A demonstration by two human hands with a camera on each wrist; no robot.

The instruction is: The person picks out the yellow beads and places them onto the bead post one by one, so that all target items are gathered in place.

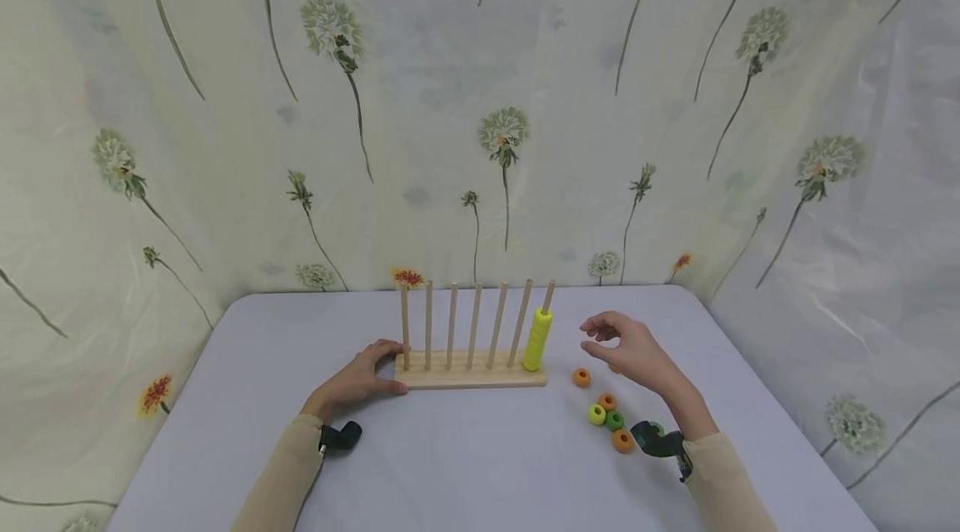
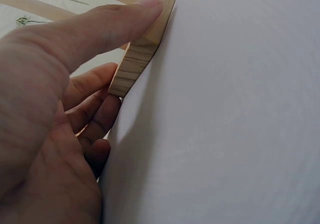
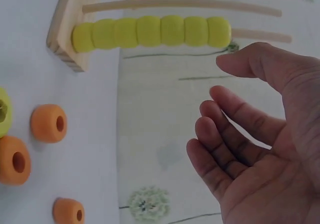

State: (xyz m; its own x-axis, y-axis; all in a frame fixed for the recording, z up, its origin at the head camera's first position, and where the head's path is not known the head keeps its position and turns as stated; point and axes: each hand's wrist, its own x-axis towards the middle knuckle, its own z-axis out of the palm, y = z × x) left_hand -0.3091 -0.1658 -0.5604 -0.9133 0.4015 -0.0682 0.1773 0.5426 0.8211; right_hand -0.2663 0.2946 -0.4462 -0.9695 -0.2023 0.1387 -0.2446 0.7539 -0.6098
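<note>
A wooden stand [image 1: 470, 382] with a row of several upright pegs sits on the table. My left hand [image 1: 358, 376] grips the left end of its base, thumb [image 2: 115, 26] along the front edge and fingers behind. On the rightmost peg a column of yellow beads [image 1: 537, 340] is stacked, the peg's tip showing above; the other pegs are bare. To the right of that column is my right hand [image 1: 636, 348], apart from it. Its thumb and fingers are spread and loosely bent, and nothing is between them in the right wrist view.
Loose beads lie right of the stand: an orange bead [image 1: 581, 378] nearest it, then orange, yellow [image 1: 596, 414] and green [image 1: 614, 420] ones in a cluster. Another green bead is partly hidden by the right wrist camera [image 1: 657, 439]. A flowered curtain [image 1: 420, 140] hangs behind the table.
</note>
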